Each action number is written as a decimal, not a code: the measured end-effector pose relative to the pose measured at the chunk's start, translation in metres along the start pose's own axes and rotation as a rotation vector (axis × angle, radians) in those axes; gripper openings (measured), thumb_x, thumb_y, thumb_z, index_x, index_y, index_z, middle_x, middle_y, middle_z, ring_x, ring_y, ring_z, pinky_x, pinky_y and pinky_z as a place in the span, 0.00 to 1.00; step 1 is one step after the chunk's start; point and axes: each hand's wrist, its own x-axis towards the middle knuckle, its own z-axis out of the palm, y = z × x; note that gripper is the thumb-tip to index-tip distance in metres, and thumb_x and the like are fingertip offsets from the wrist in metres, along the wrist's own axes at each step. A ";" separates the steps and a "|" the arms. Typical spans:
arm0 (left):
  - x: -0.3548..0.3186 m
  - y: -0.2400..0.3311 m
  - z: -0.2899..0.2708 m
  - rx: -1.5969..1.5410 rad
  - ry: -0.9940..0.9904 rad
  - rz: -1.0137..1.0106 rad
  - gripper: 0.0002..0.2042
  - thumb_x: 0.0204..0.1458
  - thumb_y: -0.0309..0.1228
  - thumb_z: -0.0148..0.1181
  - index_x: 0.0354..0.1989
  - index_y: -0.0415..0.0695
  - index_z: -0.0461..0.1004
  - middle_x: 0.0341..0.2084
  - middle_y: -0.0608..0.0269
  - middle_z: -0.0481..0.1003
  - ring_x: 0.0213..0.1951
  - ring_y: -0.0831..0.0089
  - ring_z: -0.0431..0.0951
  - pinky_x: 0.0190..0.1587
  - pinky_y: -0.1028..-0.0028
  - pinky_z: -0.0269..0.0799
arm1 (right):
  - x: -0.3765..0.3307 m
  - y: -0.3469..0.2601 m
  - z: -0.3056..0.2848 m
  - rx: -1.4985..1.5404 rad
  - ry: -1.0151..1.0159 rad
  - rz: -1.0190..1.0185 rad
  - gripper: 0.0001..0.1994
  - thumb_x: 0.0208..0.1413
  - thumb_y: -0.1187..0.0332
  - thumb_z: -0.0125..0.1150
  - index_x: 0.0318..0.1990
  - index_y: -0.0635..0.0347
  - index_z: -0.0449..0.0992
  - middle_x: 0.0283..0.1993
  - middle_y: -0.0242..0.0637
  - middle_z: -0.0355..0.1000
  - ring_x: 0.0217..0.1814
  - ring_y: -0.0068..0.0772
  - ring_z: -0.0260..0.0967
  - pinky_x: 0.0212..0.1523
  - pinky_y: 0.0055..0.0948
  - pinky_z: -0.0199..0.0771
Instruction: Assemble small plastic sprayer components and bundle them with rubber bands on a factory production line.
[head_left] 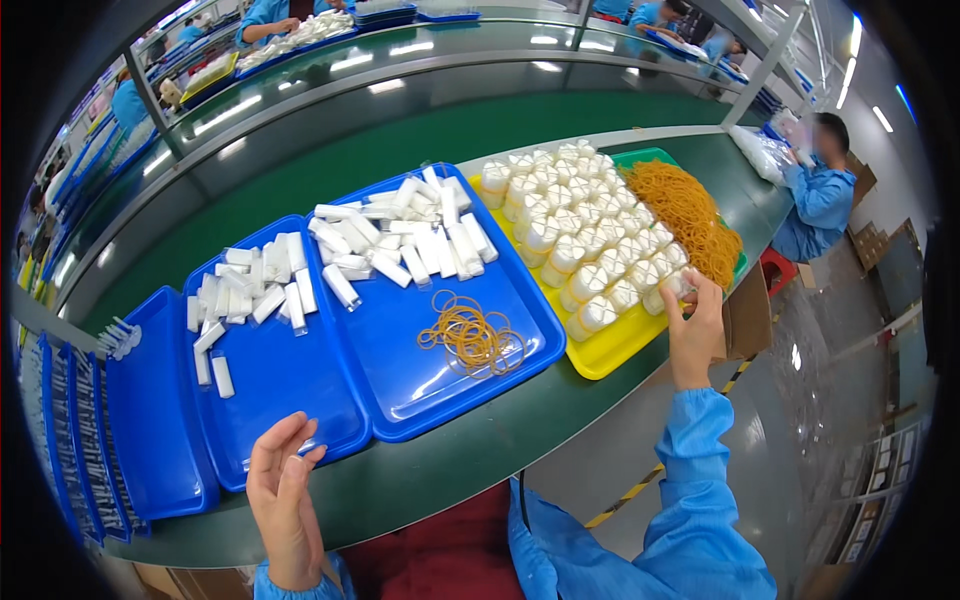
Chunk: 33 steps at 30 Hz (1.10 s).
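My right hand pinches a banded white bundle at the right edge of the yellow tray. Rows of similar upright round bundles fill that tray. My left hand hovers over the front edge of a blue tray, its fingers curled, with a small pale, clear bit showing between thumb and fingertips. Loose white wrapped pieces lie in this tray. The blue tray to its right holds more white pieces and a small heap of tan rubber bands.
A large pile of rubber bands sits on a green tray at the right. Far left stands another blue tray, beside stacked blue trays. A green conveyor belt runs behind. A co-worker is at the far right.
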 end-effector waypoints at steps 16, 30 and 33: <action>0.005 -0.021 -0.078 0.137 0.113 0.200 0.15 0.57 0.20 0.62 0.53 0.36 0.75 0.52 0.54 0.74 0.51 0.68 0.78 0.51 0.71 0.75 | -0.019 -0.271 0.054 0.597 -0.653 -0.600 0.15 0.54 0.75 0.66 0.51 0.60 0.77 0.49 0.43 0.75 0.54 0.48 0.72 0.54 0.47 0.70; 0.077 0.020 -0.213 1.027 0.212 0.697 0.08 0.56 0.21 0.62 0.44 0.41 0.77 0.37 0.51 0.76 0.40 0.55 0.79 0.42 0.64 0.76 | -0.068 -0.370 0.105 0.372 -0.842 -1.360 0.13 0.51 0.73 0.58 0.45 0.61 0.78 0.42 0.38 0.72 0.45 0.39 0.70 0.44 0.36 0.71; 0.146 0.016 -0.242 1.352 0.258 0.786 0.07 0.54 0.23 0.61 0.41 0.41 0.75 0.37 0.52 0.74 0.41 0.54 0.78 0.43 0.61 0.75 | -0.072 -0.370 0.123 0.237 -0.675 -1.450 0.12 0.50 0.71 0.59 0.43 0.60 0.77 0.39 0.36 0.71 0.43 0.38 0.69 0.41 0.34 0.71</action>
